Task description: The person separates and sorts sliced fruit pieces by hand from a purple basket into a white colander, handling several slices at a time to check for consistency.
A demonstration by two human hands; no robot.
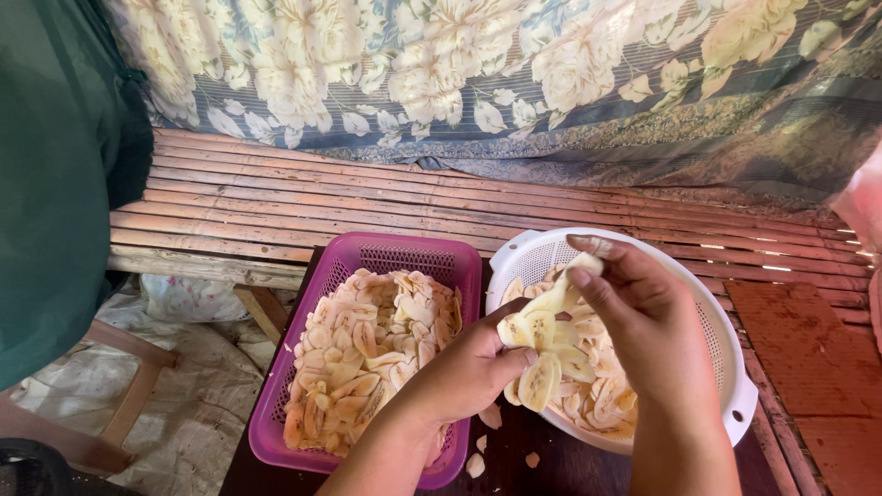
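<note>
Currently, the left hand (469,367) is gripping a fanned stack of pale slices (542,344), with the thumb pressing across the front of the stack and the fingers curling behind it. The right hand (643,321) is pinching the top slice between thumb and forefinger and is touching the upper end of the same stack (both hands are therefore grasping the slices, neither is released). The stack is hanging above the near left part of the white colander (726,303), which is holding more loose slices of the same kind.

Just beside the colander, on its left, a purple basket (404,253) is sitting, and it is filled almost to the rim with similar slices, slightly browner in tone. Basket and colander are touching or nearly touching at their adjoining edges; which of the two cannot be told. Both are resting on a dark table (570,468), where a few stray slice pieces are lying near the front edge.

Behind them a slatted bamboo bench (276,202) is running across the view, and a flowered cloth (478,64) is hanging over its far side. A dark green fabric (55,165) is filling the left edge.
</note>
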